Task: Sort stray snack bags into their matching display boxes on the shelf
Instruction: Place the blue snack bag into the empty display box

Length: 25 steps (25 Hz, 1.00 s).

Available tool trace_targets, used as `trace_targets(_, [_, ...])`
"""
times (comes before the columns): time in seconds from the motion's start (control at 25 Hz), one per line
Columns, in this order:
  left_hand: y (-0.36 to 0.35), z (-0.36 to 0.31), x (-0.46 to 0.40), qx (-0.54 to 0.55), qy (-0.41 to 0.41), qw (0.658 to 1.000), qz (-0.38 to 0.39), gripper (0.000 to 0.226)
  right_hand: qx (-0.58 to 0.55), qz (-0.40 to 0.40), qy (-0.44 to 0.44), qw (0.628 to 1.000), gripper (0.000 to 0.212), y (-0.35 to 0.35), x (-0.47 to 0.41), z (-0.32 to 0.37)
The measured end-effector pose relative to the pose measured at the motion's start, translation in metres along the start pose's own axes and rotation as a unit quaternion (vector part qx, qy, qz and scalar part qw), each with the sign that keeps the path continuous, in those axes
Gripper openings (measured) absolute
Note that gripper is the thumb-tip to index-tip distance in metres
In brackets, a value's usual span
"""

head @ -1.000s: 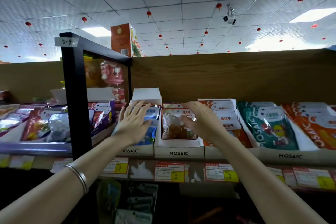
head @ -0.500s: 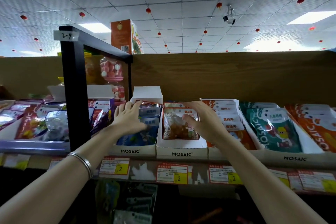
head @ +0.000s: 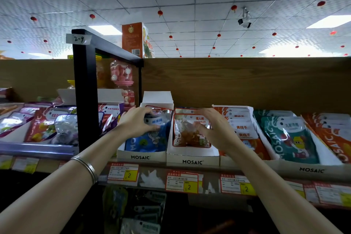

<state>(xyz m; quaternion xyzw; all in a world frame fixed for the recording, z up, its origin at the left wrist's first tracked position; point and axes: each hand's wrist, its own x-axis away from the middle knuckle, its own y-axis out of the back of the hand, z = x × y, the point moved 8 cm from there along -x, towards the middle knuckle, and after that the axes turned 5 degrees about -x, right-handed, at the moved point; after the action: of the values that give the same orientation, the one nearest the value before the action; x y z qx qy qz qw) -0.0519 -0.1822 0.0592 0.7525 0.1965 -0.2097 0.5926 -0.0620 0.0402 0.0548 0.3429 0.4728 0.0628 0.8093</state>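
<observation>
Several white display boxes stand in a row on the shelf. My left hand [head: 136, 121] reaches into the leftmost box [head: 140, 156], with fingers curled over the top of a blue snack bag [head: 150, 141] and the thumb pressed on its front. My right hand [head: 214, 129] hovers over the middle box [head: 192, 161], fingers spread and bent above a clear-and-red plum bag [head: 187, 135]; the thumb touches or nearly touches the bag. Behind the blue bag, a red-edged bag top shows in the same box.
To the right stand boxes of orange bags [head: 241, 127], green bags [head: 290, 137] and red-orange bags [head: 334, 135]. A black shelf post [head: 85, 91] rises at the left, with mixed bags [head: 41, 125] beyond it. Price tags [head: 182, 182] line the shelf edge; dark bags [head: 140, 214] hang below.
My left hand's fingers have gone from flat and spread to curled around the blue bag's top. My right hand has stayed over the plum bag, fingers bending a little more.
</observation>
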Motion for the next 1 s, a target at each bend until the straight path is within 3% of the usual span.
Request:
trace_targets(0.12, [0.008, -0.001, 0.002, 0.012, -0.001, 0.999, -0.041, 0.037, -0.004, 0.006, -0.009, 1.0, 0.041, 0.001, -0.002, -0.001])
trace_targets(0.36, [0.061, -0.023, 0.014, 0.011, -0.008, 0.972, -0.234, 0.036, -0.051, 0.044, -0.02, 0.998, 0.054, 0.003, -0.011, 0.009])
trace_targets(0.56, [0.049, -0.048, 0.006, 0.166, -0.035, 0.972, -0.162, 0.037, -0.286, 0.143, -0.092, 0.943, 0.098, -0.012, -0.022, 0.01])
trace_targets(0.64, [0.038, -0.063, 0.004, 0.212, -0.039, 0.967, -0.136, 0.033, -0.325, 0.161, -0.105, 0.926, 0.092, -0.013, -0.024, 0.009])
trace_targets(0.84, [0.028, -0.08, -0.004, 0.266, -0.041, 0.956, -0.117, 0.035, -0.338, 0.146, -0.121, 0.922, 0.05, -0.01, -0.028, -0.002])
trace_targets(1.0, [0.03, -0.086, -0.009, 0.254, -0.062, 0.958, -0.114, 0.037, -0.361, 0.108, -0.127, 0.918, 0.044, -0.009, -0.028, -0.011])
